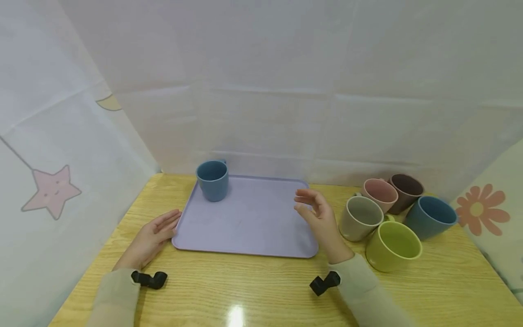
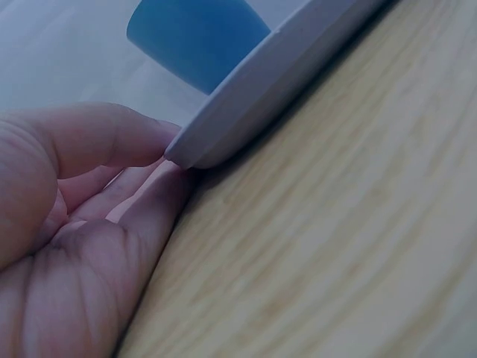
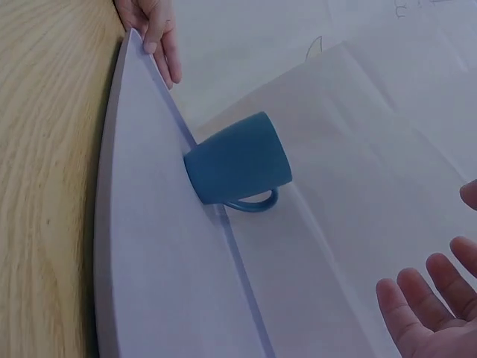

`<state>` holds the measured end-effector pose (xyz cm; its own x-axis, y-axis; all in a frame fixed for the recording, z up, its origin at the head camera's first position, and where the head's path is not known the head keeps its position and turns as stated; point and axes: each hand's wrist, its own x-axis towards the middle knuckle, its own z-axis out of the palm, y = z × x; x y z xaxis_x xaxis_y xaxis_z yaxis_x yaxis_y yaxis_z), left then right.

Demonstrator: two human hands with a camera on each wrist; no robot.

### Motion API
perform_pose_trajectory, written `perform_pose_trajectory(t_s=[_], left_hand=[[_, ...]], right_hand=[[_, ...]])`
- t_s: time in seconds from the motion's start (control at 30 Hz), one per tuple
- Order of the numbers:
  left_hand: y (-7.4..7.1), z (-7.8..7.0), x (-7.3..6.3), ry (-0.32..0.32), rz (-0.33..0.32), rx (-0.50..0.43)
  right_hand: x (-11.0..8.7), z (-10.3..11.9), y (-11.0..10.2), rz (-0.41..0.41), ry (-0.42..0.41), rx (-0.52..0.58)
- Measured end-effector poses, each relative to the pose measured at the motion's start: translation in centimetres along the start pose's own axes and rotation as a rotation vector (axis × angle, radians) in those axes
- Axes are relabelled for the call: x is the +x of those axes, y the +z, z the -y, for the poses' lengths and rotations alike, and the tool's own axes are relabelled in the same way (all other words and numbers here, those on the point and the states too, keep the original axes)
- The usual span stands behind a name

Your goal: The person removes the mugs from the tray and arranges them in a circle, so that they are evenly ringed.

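A lavender tray (image 1: 245, 218) lies on the wooden table. My left hand (image 1: 149, 238) holds its near left corner, thumb at the rim (image 2: 223, 123) and fingers along the outer side. On the tray's far left corner stands a blue mug (image 1: 214, 184), upright, its handle (image 3: 257, 203) turned to the back. My right hand (image 1: 320, 218) hovers over the tray's right edge, fingers loosely bent and apart, with nothing in them. The grey mug (image 1: 359, 222) is the one closest to it on the right.
Beside the grey mug cluster a pink mug (image 1: 380, 193), a dark brown mug (image 1: 404, 193), another blue mug (image 1: 429, 220) and a yellow-green mug (image 1: 386, 254). White cloth (image 1: 261, 113) hangs behind the table (image 1: 212, 290) and along both sides.
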<state>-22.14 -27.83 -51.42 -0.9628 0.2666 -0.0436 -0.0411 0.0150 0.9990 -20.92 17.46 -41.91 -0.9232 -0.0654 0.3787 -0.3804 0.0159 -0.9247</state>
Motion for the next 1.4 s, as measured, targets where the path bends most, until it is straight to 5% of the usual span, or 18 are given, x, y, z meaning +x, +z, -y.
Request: perform_pose_trajectory(t_s=[0.4,1.0,1.23,1.4], left_hand=[[0.0,-0.1,0.0,-0.01,0.001,-0.01],[-0.1,0.1,0.0,-0.006,0.014,-0.017],[-0.2,0.1,-0.1,-0.005,0.005,-0.002],[-0.2,0.2,0.1,0.01,0.012,-0.007]], right_hand=[[3.5,-2.2,5.3,0.087,0.048,0.04],[8.3,-5.2,12.6,0.207,0.176,-0.159],[10.1,-6.3,15.4,0.183,0.284,-0.222],[10.9,-6.4,17.0,0.175,0.289,-0.276]])
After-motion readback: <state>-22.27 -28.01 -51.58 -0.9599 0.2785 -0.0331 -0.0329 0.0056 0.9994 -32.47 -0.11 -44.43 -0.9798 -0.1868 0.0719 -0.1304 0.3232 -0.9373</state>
